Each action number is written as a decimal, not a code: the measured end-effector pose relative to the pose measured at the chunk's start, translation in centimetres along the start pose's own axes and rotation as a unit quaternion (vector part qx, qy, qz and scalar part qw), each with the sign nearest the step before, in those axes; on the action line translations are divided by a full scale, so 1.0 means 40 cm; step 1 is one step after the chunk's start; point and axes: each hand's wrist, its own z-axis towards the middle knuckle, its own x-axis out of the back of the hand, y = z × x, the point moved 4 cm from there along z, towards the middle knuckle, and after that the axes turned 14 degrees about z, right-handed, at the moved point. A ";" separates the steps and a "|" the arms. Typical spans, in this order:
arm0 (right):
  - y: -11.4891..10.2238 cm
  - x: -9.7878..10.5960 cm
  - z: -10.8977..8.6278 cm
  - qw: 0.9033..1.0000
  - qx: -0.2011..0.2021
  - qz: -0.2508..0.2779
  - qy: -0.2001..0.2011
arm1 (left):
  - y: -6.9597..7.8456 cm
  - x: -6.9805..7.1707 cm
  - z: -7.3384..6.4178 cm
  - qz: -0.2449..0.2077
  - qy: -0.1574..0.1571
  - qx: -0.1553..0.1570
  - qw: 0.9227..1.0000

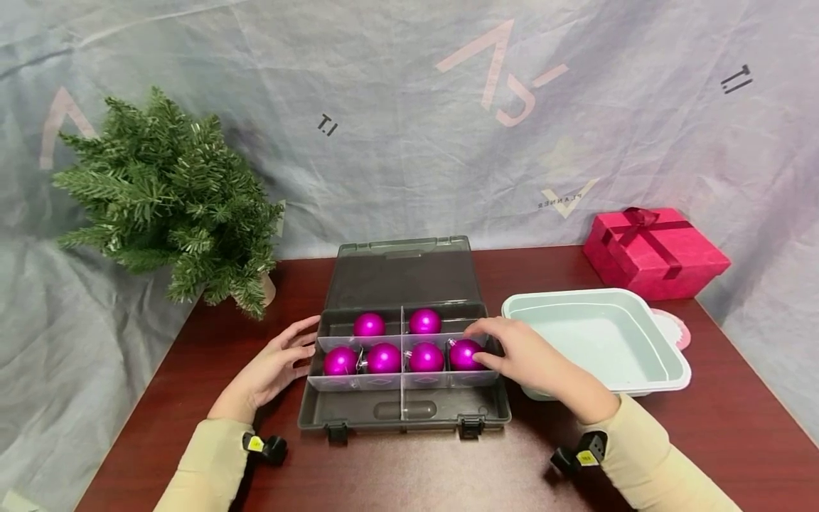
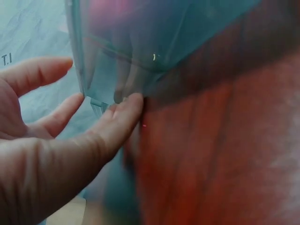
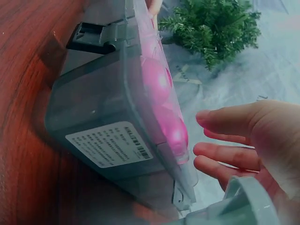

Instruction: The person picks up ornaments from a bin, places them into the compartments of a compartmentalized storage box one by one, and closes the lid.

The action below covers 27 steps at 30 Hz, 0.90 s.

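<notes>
A dark translucent divided box (image 1: 348,409) lies open at mid-table, its lid (image 1: 406,277) tipped back. Several shiny magenta ball ornaments (image 1: 384,358) sit in its middle row, and two more in the back row, one being this ball (image 1: 425,321). My left hand (image 1: 271,366) is at the box's left side, its fingertips against the wall in the left wrist view. My right hand (image 1: 527,355) reaches over the right edge around the rightmost ball (image 1: 463,354). In the right wrist view a gap shows between its fingers (image 3: 229,117) and the balls.
A pale green basin (image 1: 601,341) stands right of the box, close under my right forearm. Behind it is a red gift box (image 1: 659,252) with a bow. A small artificial fir tree (image 1: 173,199) stands at the back left. Something pink and white (image 1: 672,328) shows beside the basin.
</notes>
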 end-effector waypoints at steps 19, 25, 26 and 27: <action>0.081 0.210 0.129 0.835 -0.243 0.487 0.081 | 0.142 0.088 0.193 -0.013 0.061 0.094 0.994; 0.163 0.173 0.192 0.767 -0.319 0.555 0.040 | 0.147 0.079 0.241 -0.020 0.067 0.153 0.986; 0.173 0.165 0.200 0.755 -0.330 0.566 0.036 | 0.150 0.078 0.245 -0.016 0.065 0.160 0.985; 0.181 0.157 0.207 0.744 -0.339 0.574 0.032 | 0.153 0.078 0.249 -0.012 0.063 0.166 0.984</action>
